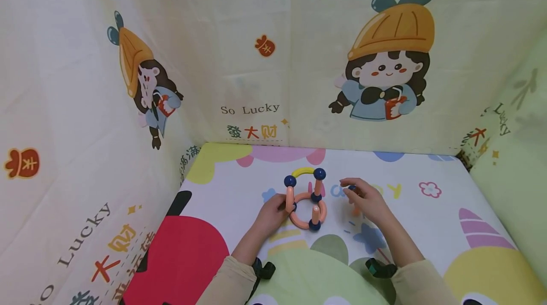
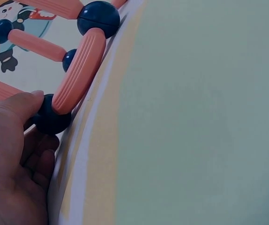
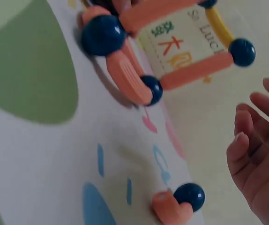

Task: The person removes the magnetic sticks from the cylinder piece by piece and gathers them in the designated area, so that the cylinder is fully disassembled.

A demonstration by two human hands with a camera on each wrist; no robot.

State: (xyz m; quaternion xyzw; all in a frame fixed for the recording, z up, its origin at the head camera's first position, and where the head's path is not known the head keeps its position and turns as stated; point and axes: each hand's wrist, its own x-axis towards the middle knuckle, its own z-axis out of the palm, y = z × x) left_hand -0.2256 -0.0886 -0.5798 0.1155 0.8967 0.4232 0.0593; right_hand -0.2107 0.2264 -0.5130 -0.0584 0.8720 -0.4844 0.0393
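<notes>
A toy frame of peach rods and dark blue balls stands on the mat: a ring base (image 1: 301, 223), three uprights and a yellow arc (image 1: 302, 171) on top. My left hand (image 1: 271, 212) holds it at the ring's left side. In the left wrist view the thumb (image 2: 19, 105) presses a blue ball (image 2: 48, 121) at the end of a ribbed peach rod (image 2: 78, 72), with the fingers curled under it. My right hand (image 1: 367, 200) hovers right of the frame. Its fingers (image 3: 254, 150) hang loosely curved and hold nothing. Just below them a loose peach rod (image 3: 169, 212) with a blue ball (image 3: 189, 196) lies on the mat.
The mat (image 1: 427, 229) is printed with coloured shapes. Cloth walls (image 1: 239, 58) with cartoon figures close it in at the left, back and right. Both sleeves lie at the near edge.
</notes>
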